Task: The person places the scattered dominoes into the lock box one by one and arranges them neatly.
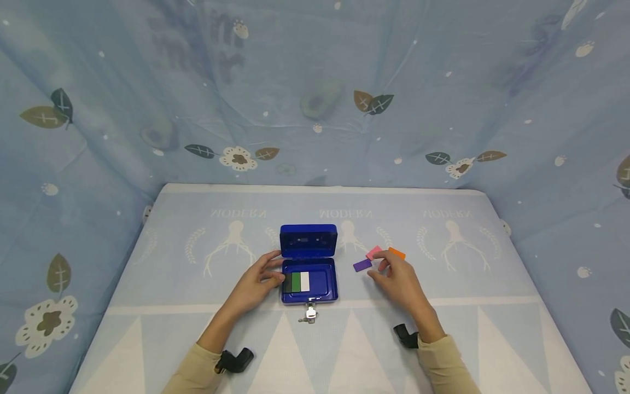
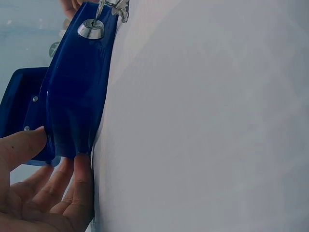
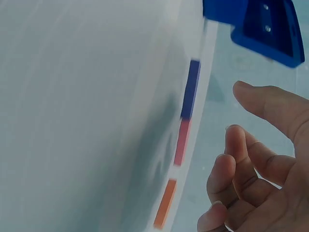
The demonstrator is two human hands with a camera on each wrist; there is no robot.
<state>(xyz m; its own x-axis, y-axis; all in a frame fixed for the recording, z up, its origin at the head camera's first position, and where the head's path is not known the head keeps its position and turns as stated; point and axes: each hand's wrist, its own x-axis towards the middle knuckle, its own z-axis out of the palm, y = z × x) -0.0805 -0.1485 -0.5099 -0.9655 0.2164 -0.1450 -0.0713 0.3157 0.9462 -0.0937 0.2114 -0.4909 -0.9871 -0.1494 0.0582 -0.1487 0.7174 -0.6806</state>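
Observation:
A blue cash box [image 1: 326,282] stands with its lid [image 1: 308,241] raised, keys [image 1: 307,319] hanging at its front lock [image 2: 91,30]. Inside, along the left, lie a dark block, a green block [image 1: 296,282] and a white block [image 1: 305,281], side by side. My left hand [image 1: 253,284] holds the box's left side, thumb at the rim and fingers against the outer wall. My right hand [image 1: 396,279] hovers right of the box, fingers loosely bent, holding nothing. Near its fingertips lie a purple block [image 1: 362,265], a pink block [image 1: 374,252] and an orange block [image 1: 396,253], partly covered in the head view.
The box and loose blocks rest on a patterned cloth-covered table [image 1: 172,262]. Behind it and at both sides hangs a blue printed curtain [image 1: 295,82]. Black wrist mounts [image 1: 236,361] sit on both forearms.

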